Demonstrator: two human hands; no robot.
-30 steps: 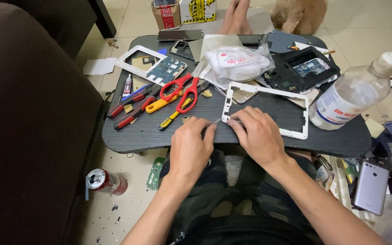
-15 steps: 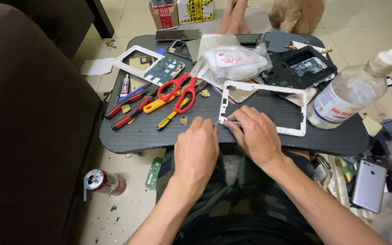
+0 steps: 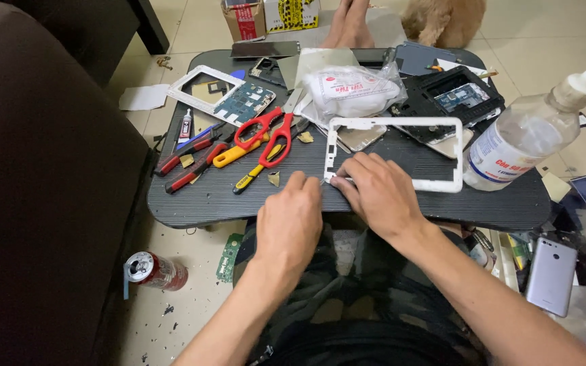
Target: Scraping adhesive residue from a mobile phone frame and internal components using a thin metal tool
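Ribbed black tray [image 3: 205, 196] — hands on white rectangular frame [image 3: 442, 184]

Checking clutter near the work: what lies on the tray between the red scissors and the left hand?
In the head view, one small tan scrap lies between the red scissors and the left hand; otherwise bare dark tray.

i see a ribbed, matt black plastic table [image 3: 239, 196], a smooth white plastic frame [image 3: 395, 123], glossy red-handled scissors [image 3: 266, 135], a clear plastic bottle [image 3: 523, 139] and a shiny metal can [image 3: 154, 270].

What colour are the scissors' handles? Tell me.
Red, on the scissors seen in the head view, left of both hands.
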